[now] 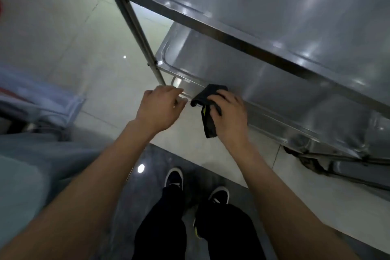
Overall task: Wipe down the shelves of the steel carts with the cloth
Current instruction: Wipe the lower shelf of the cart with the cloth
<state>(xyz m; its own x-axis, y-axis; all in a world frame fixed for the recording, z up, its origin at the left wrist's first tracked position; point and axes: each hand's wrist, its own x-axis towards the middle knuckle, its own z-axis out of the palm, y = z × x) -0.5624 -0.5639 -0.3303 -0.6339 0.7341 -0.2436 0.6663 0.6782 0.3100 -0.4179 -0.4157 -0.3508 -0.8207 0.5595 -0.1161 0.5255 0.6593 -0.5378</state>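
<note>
The person stood over a steel cart (274, 27), looking down past both bare forearms to the floor (63, 27). The cart's upper shelf (285, 2) filled the top right of the view, its front rail running down and to the right. Below it lay the lower shelf (242, 74), a shallow steel tray with a raised rim and a rounded near corner. An upright post (135, 21) of the cart ran from the top of the view down to that corner.

The right hand (229, 112) held a dark cloth (207, 101) against the near rim of the lower shelf, close to the corner. Its fingers were curled over the bunched top of the cloth, pressing it onto the rim, while a loose tail of the cloth hung down beside the palm, clear of the shelf. A thin strip of yellow showed in the fold of the cloth.

The left hand (160, 107) was just beside the right one, at the same corner of the lower shelf, near the foot of the post. Its fingers were bent towards the rim, but motion blur made it hard to tell whether they gripped the rim or only touched it.

Below the hands the floor changed from pale tiles to a dark, glossy strip, where the person's two dark shoes (174, 177) and dark trousers (190, 234) showed. At the left edge a blurred pale blue shape (31, 154) took up the lower corner.
</note>
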